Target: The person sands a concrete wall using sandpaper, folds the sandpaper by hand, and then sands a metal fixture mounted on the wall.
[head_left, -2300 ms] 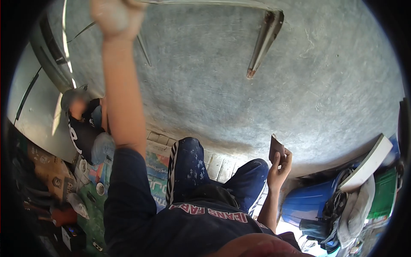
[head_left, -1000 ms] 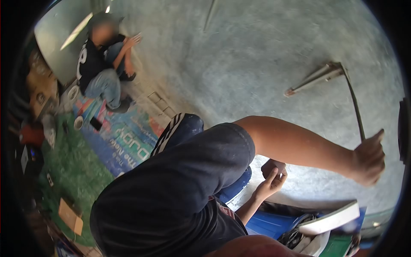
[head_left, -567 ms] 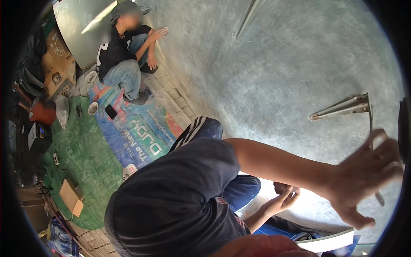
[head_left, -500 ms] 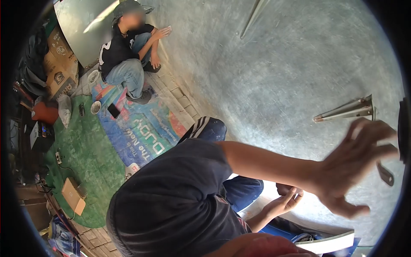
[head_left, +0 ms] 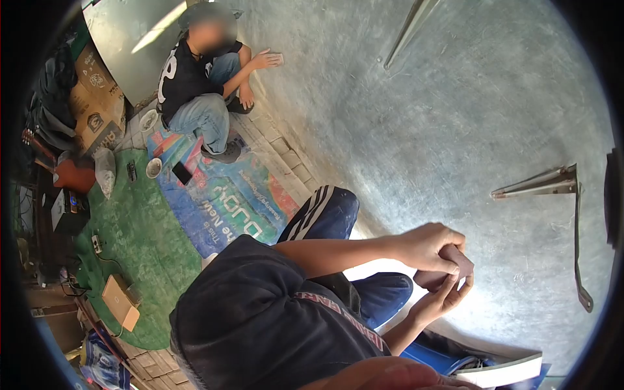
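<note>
A small brown sheet, apparently folded sandpaper, is between my two hands in front of the grey wall. My left hand grips it from above, thumb against its face and fingers curled over its upper edge. From below, my right hand pinches the lower side with its fingertips. My bent knees, in dark blue striped trousers, are beside my forearms. Part of the sheet is hidden behind my fingers.
A co-worker squats by the wall, one hand holding a small pale piece against it. Metal brackets jut from the wall. A printed banner, a phone, bowls and a cardboard box lie on the floor.
My left hand has come down from its spread reach near the wall bracket and now grips the brown sheet along with my right hand. The view has shifted slightly.
</note>
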`<state>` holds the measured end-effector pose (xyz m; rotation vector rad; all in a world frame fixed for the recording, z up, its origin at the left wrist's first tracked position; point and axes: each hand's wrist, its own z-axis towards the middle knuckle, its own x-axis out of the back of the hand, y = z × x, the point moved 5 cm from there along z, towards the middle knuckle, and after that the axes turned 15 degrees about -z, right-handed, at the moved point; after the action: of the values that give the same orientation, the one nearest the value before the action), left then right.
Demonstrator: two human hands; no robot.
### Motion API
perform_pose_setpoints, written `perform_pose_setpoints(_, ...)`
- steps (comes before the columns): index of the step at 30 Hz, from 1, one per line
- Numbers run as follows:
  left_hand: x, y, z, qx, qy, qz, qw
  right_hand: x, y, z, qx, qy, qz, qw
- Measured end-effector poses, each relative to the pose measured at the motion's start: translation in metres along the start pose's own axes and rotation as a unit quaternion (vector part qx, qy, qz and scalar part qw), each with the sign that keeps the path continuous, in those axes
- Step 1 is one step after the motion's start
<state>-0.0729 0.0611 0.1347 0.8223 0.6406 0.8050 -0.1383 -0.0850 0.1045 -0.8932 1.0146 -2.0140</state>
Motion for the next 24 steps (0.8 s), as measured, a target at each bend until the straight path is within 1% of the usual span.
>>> perform_pose_setpoints(4,0.009,0.001,-0.006,-0.009,-0.003,-0.014,1.0,0.0,-0.008,-0.004,0.013,-0.001,-0.01,1.0)
perform_pose_setpoints(6,0.008,0.0,-0.009,-0.008,0.0,-0.091,0.996,0.0,-0.015,-0.004,0.002,0.013,0.009,1.0)
perform_pose_setpoints(8,0.007,0.002,-0.01,-0.006,-0.007,-0.095,0.995,0.006,-0.013,-0.003,-0.009,0.028,0.03,0.999)
perform_pose_setpoints(10,0.006,0.0,-0.011,0.01,-0.014,-0.107,0.994,0.011,-0.001,-0.004,-0.016,-0.028,0.086,0.996)
perform_pose_setpoints(11,0.007,-0.003,-0.011,0.009,-0.016,-0.107,0.994,0.017,0.009,-0.003,-0.014,-0.026,0.087,0.996)
perform_pose_setpoints(13,0.005,-0.009,-0.009,0.018,-0.05,-0.106,0.993,0.021,0.015,-0.003,0.011,-0.088,0.142,0.986)
perform_pose_setpoints(14,0.003,-0.009,-0.009,0.036,-0.065,-0.108,0.991,0.025,0.024,-0.004,-0.04,-0.062,0.14,0.987)
perform_pose_setpoints(15,0.001,-0.007,-0.008,0.037,-0.067,-0.109,0.991,0.026,0.018,-0.004,-0.04,-0.06,0.14,0.988)
perform_pose_setpoints(17,-0.005,-0.002,-0.006,0.048,-0.087,-0.062,0.993,0.013,0.011,-0.005,-0.161,-0.14,0.233,0.949)
perform_pose_setpoints(18,-0.007,0.0,-0.005,0.048,-0.088,-0.062,0.993,0.011,0.013,-0.006,-0.193,-0.124,0.252,0.94)
perform_pose_setpoints(21,-0.01,0.002,-0.005,0.052,-0.08,-0.037,0.995,0.013,0.006,-0.007,-0.166,-0.133,0.246,0.946)
perform_pose_setpoints(22,-0.009,0.002,-0.005,0.052,-0.062,-0.025,0.996,0.014,0.009,-0.008,-0.166,-0.134,0.246,0.946)
perform_pose_setpoints(24,-0.01,0.003,-0.006,0.054,-0.044,-0.014,0.997,0.019,0.016,-0.009,-0.16,-0.116,0.227,0.954)
